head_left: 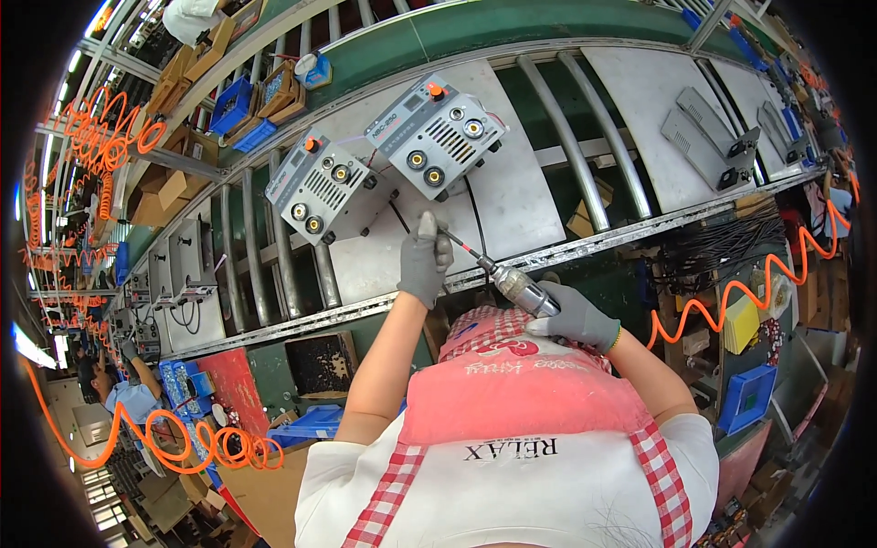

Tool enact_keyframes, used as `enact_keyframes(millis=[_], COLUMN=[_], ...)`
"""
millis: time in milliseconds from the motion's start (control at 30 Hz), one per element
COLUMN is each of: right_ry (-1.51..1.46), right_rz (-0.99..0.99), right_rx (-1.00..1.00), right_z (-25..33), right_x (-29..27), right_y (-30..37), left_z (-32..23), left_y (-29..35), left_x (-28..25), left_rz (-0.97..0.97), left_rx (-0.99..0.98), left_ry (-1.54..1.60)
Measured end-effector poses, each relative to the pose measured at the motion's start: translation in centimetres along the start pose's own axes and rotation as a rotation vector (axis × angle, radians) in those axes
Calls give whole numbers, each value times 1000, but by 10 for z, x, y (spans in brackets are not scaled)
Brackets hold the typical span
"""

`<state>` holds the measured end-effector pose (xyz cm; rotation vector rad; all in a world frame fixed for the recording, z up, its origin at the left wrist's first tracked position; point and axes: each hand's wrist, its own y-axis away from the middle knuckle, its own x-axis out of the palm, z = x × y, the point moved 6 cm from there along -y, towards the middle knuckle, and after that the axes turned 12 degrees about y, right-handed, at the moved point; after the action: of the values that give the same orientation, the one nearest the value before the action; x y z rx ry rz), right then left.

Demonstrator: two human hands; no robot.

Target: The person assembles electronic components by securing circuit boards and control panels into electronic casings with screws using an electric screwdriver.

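My right hand [577, 318], in a grey glove, is wrapped around the rear of a power screwdriver [523, 290] in front of my apron. Its long thin bit [464, 245], with a red band, points up and left. The tip ends at the fingers of my gloved left hand [424, 260], which are closed together there; whatever they pinch is too small to make out. Just beyond stand two grey box-shaped welding machines, a left one [322, 190] and a right one [437, 137], each with an orange switch and round sockets on its front.
The machines stand on a metal plate [525, 196] on a roller conveyor [585, 137]. Bent grey metal panels [699, 137] lie farther right. Orange coiled hoses [758, 283] hang on both sides. Blue bins [233, 105] stand at far left, black cables [722, 242] at right. Another person [137, 397] is at left.
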<state>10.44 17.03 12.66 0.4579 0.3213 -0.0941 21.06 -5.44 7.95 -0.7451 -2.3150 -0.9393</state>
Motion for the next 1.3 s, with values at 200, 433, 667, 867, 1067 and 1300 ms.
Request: enact_keyframes(millis=[200, 433, 667, 867, 1067, 1300], right_ry=[-237, -187, -155, -197, -64, -249], right_rz=[-29, -54, -73, -25, -120, -12], right_rx=[109, 90, 109, 96, 41, 114], right_z=[-1, 2, 5, 8, 13, 4], right_x=[-4, -6, -13, -11, -19, -14], right_y=[-6, -16, -21, -27, -30, -36], left_z=[-28, -46, -36, -32, -32, -36], left_y=[-31, -76, -96, -113, -109, -102], left_x=[-15, 21, 17, 4, 9, 15], left_rz=[-225, -57, 126, 122, 99, 58], left_rx=[383, 774, 640, 613, 586, 618], left_ry=[-320, -247, -281, -116, 16, -114])
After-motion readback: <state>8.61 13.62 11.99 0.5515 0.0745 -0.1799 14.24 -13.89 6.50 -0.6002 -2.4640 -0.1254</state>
